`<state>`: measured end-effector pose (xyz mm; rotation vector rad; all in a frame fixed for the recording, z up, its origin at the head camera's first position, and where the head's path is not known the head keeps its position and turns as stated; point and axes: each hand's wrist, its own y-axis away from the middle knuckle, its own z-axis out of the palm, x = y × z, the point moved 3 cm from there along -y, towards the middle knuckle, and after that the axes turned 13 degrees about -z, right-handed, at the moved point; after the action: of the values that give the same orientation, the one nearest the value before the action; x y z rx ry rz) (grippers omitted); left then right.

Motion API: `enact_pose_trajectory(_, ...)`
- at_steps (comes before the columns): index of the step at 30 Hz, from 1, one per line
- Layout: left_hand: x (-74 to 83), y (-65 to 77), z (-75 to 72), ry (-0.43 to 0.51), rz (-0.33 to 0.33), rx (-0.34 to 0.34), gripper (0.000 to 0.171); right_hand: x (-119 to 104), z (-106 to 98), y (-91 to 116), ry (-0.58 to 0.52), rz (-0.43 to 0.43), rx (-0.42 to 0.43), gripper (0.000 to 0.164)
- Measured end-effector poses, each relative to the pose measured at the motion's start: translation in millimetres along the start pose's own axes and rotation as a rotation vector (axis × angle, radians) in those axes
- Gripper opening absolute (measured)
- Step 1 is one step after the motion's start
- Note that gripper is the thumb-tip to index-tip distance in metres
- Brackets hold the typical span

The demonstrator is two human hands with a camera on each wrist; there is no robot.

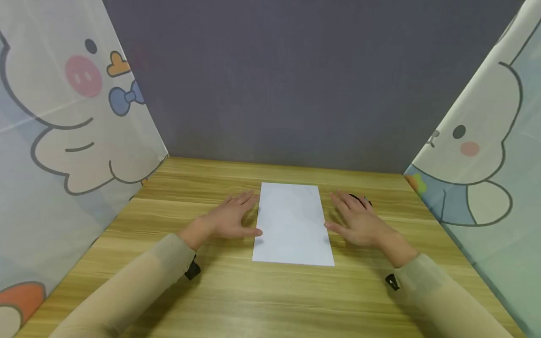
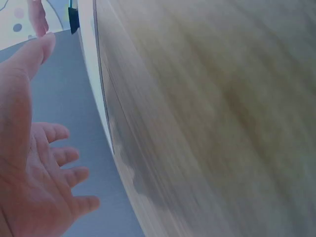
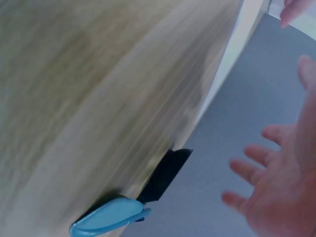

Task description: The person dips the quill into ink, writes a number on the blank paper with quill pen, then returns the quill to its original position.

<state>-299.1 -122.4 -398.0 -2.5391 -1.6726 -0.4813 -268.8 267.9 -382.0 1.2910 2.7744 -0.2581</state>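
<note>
Here — white paper [image 1: 292, 224] between grips [image 1: 228, 219] [image 1: 359, 225]

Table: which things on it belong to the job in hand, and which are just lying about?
Part of the job, it seems:
Paper, lying between the left hand and the right hand

Probably just lying about:
Blue-and-black thing, near the right hand but not held; its use is unclear
</note>
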Motion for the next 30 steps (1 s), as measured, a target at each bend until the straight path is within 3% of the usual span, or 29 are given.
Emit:
enact_pose_trajectory(5, -5.9, -3.1, 2.4, 0.064, 0.015, -0.075, 0.106, 13, -10, 5, -0.061, -0.006, 0.082, 0.066)
enact_pose_trajectory(14, -8.2, -4.9, 7.7, 0.062, 0.061, -0.178, 0.099, 49, -31, 23, -0.193, 0.136, 0.118, 0.070)
enact_pose_trajectory(21, -6.4, -7.6, 11.8, 0.020, 0.060, -0.208, 0.098, 82, -32, 39, -0.252, 0.223, 0.135, 0.071)
enact_pose_trajectory(30, -4.9, -9.2, 11.9, 0.022, 0.043, -0.217, 0.097, 111, -31, 50, -0.274, 0.218, 0.174, 0.059)
